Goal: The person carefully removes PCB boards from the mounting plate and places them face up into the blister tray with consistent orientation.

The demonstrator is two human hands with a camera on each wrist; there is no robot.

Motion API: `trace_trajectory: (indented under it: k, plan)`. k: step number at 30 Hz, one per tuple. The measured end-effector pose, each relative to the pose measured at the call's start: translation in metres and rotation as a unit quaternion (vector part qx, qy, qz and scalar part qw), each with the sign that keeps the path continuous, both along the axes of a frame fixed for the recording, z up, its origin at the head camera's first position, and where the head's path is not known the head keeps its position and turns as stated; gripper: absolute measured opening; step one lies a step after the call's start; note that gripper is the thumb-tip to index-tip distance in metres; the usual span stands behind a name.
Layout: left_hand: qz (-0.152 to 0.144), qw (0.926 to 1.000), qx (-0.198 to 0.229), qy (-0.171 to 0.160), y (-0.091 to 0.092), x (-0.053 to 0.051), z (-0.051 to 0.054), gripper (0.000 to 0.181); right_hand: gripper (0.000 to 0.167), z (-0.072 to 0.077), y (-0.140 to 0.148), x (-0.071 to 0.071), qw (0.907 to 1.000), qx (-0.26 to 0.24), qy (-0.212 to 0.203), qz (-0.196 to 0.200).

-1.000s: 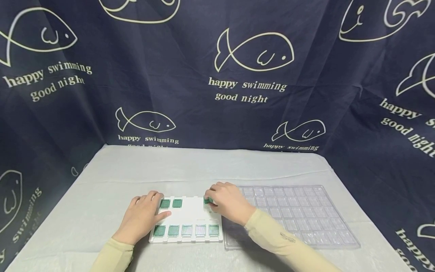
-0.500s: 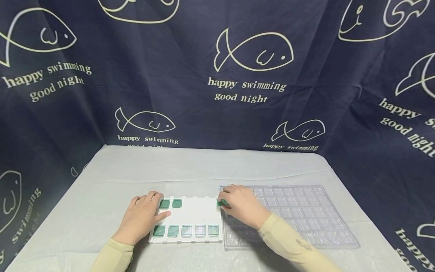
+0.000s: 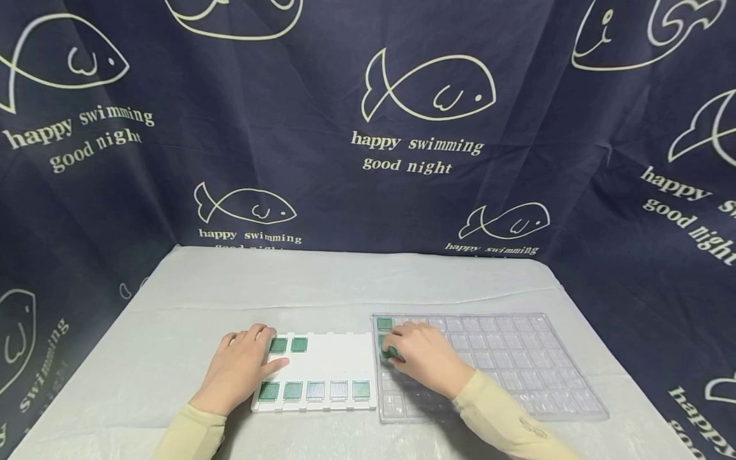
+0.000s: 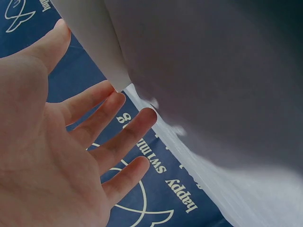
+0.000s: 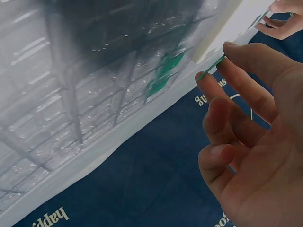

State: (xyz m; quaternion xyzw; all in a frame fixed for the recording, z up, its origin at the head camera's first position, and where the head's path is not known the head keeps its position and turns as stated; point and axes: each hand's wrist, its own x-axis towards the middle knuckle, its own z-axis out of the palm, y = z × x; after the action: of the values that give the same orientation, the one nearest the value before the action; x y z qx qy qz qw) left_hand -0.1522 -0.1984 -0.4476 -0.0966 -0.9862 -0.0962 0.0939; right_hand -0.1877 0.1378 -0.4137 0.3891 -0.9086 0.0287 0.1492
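1. Fingers of the right hand (image 3: 428, 358) pinch a board (image 3: 391, 352) at the left column of the clear tray (image 3: 520, 364), just nearer than the corner board (image 3: 385, 324); I cannot tell whether it touches the tray.
2. I see the left hand (image 3: 236, 370) resting loosely, fingers extended, at the rack (image 3: 333, 359).
3. I judge this a placing step; the next move calls for squaring the board to its cell, then releasing.
4. Pale table (image 3: 287, 281), blue printed curtain (image 3: 322, 121) around it.
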Motion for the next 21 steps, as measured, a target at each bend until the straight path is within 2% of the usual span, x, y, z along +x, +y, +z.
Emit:
trace_trajectory:
  k: [11, 21]
  plan:
    - [0.001, 1.0, 0.0, 0.001, -0.0003, 0.0009, 0.0007, 0.058, 0.021, -0.0084, 0.0067, 0.0065, 0.9998, 0.003, -0.021, -0.005]
    - [0.0, 1.0, 0.0, 0.001, -0.0001, 0.0009, 0.0009, 0.058, 0.019, -0.0095, 0.0046, 0.0072, 0.9994, 0.016, -0.032, -0.004]
